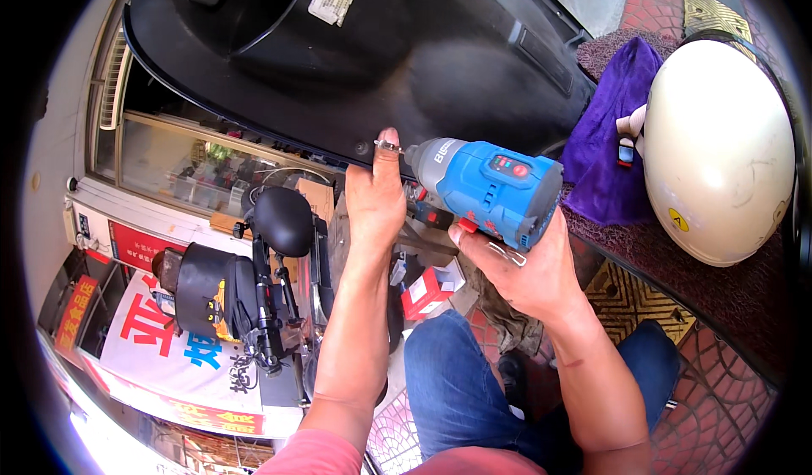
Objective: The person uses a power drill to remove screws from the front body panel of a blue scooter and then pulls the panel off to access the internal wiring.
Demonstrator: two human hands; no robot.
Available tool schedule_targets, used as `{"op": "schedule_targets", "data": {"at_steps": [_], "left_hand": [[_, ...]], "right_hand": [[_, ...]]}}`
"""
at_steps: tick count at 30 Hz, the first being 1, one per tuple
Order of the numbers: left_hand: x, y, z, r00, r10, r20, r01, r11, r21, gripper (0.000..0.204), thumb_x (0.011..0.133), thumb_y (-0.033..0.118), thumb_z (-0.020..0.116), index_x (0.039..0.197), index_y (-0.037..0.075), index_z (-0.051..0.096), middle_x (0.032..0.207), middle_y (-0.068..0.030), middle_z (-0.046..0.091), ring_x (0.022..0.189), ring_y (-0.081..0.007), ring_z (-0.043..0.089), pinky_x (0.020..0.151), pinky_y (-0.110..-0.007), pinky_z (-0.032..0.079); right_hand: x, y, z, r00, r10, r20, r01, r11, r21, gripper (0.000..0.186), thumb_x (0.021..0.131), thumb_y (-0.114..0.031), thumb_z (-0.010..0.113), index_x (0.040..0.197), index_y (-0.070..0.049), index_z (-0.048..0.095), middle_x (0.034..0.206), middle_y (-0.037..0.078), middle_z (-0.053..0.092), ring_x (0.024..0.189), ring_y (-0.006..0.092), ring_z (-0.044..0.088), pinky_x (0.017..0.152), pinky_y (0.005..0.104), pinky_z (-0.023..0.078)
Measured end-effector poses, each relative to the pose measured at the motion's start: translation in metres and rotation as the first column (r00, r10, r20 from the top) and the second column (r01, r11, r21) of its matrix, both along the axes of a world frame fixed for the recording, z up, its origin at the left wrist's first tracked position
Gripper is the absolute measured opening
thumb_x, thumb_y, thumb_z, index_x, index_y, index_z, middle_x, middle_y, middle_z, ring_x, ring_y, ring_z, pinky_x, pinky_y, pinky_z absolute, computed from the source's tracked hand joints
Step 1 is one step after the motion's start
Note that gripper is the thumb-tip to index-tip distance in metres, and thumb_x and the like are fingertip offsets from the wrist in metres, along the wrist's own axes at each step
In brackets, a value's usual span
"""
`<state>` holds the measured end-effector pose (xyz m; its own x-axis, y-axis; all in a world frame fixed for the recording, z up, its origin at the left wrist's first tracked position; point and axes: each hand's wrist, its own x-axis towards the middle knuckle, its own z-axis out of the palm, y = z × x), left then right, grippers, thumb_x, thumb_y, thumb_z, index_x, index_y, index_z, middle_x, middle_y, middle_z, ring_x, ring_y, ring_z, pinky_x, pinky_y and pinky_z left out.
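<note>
My right hand (533, 268) is wrapped round the handle of a blue cordless drill driver (499, 183), with its grey nose pointing left. A short metal bit (391, 146) sticks out of the nose and crosses my left thumb. My left hand (377, 200) is at the near edge of a large black moulded panel (406, 77). Its thumb is stretched up beside the bit, and the other fingers look curled but are mostly hidden. A small round hole or fastener (362, 148) shows in the panel left of the thumb.
A cream helmet (719, 153) and a purple cloth (609, 137) rest on a dark red furry cover (677, 285) at right. Below the panel are a red-and-white box (430, 291) and a parked scooter with a black mirror (284, 221). A glass counter (186, 166) stands at left.
</note>
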<state>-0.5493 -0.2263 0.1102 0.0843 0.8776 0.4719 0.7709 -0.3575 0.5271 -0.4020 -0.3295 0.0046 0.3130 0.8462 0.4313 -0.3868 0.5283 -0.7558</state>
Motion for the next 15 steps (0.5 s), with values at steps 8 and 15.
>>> {"op": "schedule_targets", "data": {"at_steps": [8, 15], "left_hand": [[-0.002, 0.003, 0.0, 0.999, -0.041, 0.03, 0.042, 0.999, -0.022, 0.05, 0.106, 0.044, 0.06, 0.097, -0.006, 0.064, 0.079, -0.008, 0.062, 0.077, -0.0175, 0.053, 0.073, -0.039, 0.048], [0.004, 0.0, 0.004, 1.0, 0.021, -0.017, -0.023, 0.996, -0.084, 0.046, 0.105, 0.039, 0.06, 0.097, -0.006, 0.067, 0.073, -0.0123, 0.064, 0.072, -0.0253, 0.06, 0.072, -0.043, 0.049]], "right_hand": [[-0.012, 0.012, 0.004, 0.997, 0.075, 0.024, -0.075, 0.997, -0.015, 0.029, 0.085, -0.002, 0.08, 0.113, -0.002, 0.07, 0.102, 0.005, 0.074, 0.091, 0.0124, 0.068, 0.086, 0.0319, 0.055], [-0.012, 0.017, 0.006, 0.999, 0.037, -0.014, -0.037, 0.999, 0.0, 0.027, 0.083, -0.005, 0.08, 0.109, -0.002, 0.071, 0.096, 0.008, 0.074, 0.088, 0.0199, 0.069, 0.082, 0.0347, 0.056]]}}
